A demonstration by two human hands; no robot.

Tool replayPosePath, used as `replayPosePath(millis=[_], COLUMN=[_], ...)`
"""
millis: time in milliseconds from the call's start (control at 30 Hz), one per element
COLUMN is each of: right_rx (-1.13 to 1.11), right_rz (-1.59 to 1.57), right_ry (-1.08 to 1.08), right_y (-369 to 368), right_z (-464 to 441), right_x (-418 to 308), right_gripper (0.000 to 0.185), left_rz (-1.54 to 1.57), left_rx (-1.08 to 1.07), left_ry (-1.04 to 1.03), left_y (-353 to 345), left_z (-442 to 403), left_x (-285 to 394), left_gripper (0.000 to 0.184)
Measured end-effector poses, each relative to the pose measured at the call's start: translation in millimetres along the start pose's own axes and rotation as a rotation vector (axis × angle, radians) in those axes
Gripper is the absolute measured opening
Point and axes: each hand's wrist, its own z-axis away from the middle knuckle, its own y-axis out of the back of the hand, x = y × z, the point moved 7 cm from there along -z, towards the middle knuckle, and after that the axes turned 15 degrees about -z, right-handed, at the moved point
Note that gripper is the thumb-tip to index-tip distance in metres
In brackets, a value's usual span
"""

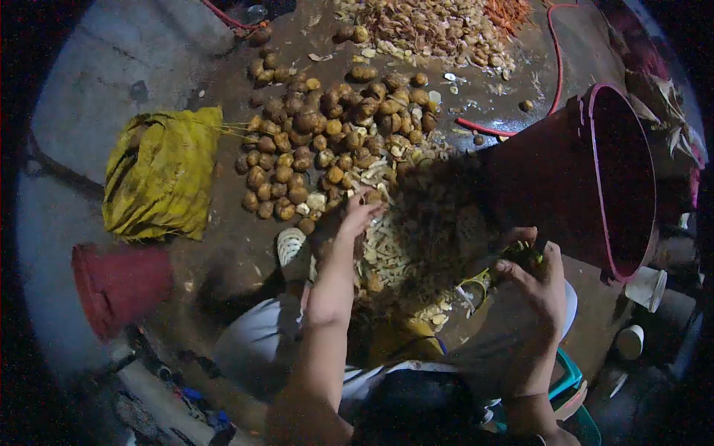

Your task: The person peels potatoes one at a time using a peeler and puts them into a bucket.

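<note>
While a red bucket [137, 286] sat near a yellow sack [163, 175], contents hidden, the left hand [358, 215] clutched a potato [374, 197] beside piled potatoes [297, 134]; the right hand [544, 281] gripped a dark thing [529, 256] near a big bin [547, 178], shadowed inside.

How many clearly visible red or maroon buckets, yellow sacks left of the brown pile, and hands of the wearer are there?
Red or maroon buckets: 2 (small bucket, large bucket)
Yellow sack: 1
Wearer's hands: 2 (left hand, right hand)
Total: 5
</note>
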Motion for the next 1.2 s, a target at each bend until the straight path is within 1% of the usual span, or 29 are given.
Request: replayPosePath(millis=[33, 100, 133, 167, 200, 233, 267, 300, 333, 367, 433, 467, 500, 533, 567, 600, 633, 667, 700, 733, 833, 900, 933, 967, 1000, 1033, 1100, 1133, 1200], right_rx=[0.015, -0.097, -0.093, -0.129, -0.142, -0.155, -0.16, -0.175, -0.181, -0.166, -0.218, -0.2, -0.206, -0.214, -0.202, -0.224, -0.246, -0.237, -0.233, -0.249, -0.252, -0.325, -0.309, -0.303, -0.31, -0.317, -0.308, -0.279, -0.243], right_rz=[0.042, 0.209, 0.203, 0.004, -0.1, -0.203, -0.136, 0.056, 0.246, 0.236, 0.433, 0.425, 0.457, 0.487, 0.478, 0.458, 0.439, 0.363, 0.356, 0.316, 0.21, 0.235, 0.247, 0.246, 0.272, 0.3, 0.288, 0.319, 0.35], right_ry=[0.023, 0.258, 0.258, 0.209, 0.193, 0.176, 0.155, 0.211, 0.271, 0.282, 0.318, 0.334, 0.357, 0.378, 0.395, 0.391, 0.387, 0.511, 0.524, 0.577, 0.66, 0.586, 0.618, 0.614, 0.604, 0.594, 0.581, 0.606, 0.629], right_y=[2, -10, -10, -14, -17, -21, -25, -28, -32, -34, -46, -50, -56, -61, -62, -66, -68, -72, -75, -79, -94, -106, -110, -116, -122, -126, -126, -125, -125], right_z=[-1, -2, -2, -3, -5, -7, -11, -3, 5, 8, 8, 7, 6, 8, 11, 15, 20, 20, 23, 30, 49, 62, 64, 63, 63, 63, 70, 76, 88], right_x=[-1, -23, -21, -11, 0, 11, 28, 12, -3, -7, -1, 3, 9, 6, 1, -5, -8, -4, -4, -9, -18, -17, -13, -5, -3, 0, 1, -4, -10], right_gripper=[0.044, 0.038, 0.038, 0.034, 0.032, 0.031, 0.03, 0.03, 0.031, 0.031, 0.038, 0.038, 0.043, 0.048, 0.048, 0.05, 0.053, 0.057, 0.057, 0.056, 0.055, 0.05, 0.045, 0.045, 0.044, 0.044, 0.043, 0.042, 0.04], left_rz=[-0.01, 0.69, 0.683, 0.795, 0.904, 0.891, 0.799, 0.703, 0.652, 0.601, 0.428, 0.404, 0.388, 0.444, 0.497, 0.61, 0.595, 0.622, 0.652, 0.646, 0.595, 0.554, 0.503, 0.455, 0.543, 0.543, 0.67, 0.662, 0.811], left_rx=[-0.001, -0.281, -0.281, -0.214, -0.148, -0.154, -0.171, -0.191, -0.262, -0.329, -0.364, -0.388, -0.398, -0.422, -0.443, -0.44, -0.442, -0.436, -0.428, -0.274, -0.349, -0.327, -0.351, -0.378, -0.371, -0.378, -0.242, -0.25, -0.245], left_ry=[-0.001, 0.052, 0.052, 0.14, 0.225, 0.216, 0.085, -0.045, -0.109, -0.176, -0.431, -0.467, -0.485, -0.405, -0.325, -0.282, -0.297, -0.296, -0.292, -0.343, -0.319, -0.364, -0.412, -0.461, -0.425, -0.42, -0.382, -0.385, -0.354], left_y=[1, -15, -15, -13, -10, -14, -18, -22, -32, -42, -65, -71, -73, -72, -74, -82, -89, -94, -103, -107, -118, -113, -110, -107, -101, -102, -93, -91, -87], left_z=[16, 48, 57, 65, 70, 79, 87, 95, 110, 126, 168, 171, 181, 192, 202, 208, 223, 239, 259, 278, 317, 331, 335, 339, 343, 343, 341, 339, 336], left_x=[4, 5, -1, -8, -14, -8, 8, 28, 55, 82, 146, 157, 166, 169, 170, 171, 181, 190, 199, 207, 204, 195, 190, 183, 175, 170, 159, 157, 152], left_gripper=[0.052, 0.051, 0.051, 0.058, 0.065, 0.065, 0.068, 0.071, 0.074, 0.076, 0.079, 0.078, 0.078, 0.072, 0.066, 0.068, 0.068, 0.067, 0.066, 0.065, 0.064, 0.063, 0.062, 0.061, 0.056, 0.056, 0.058, 0.058, 0.055])
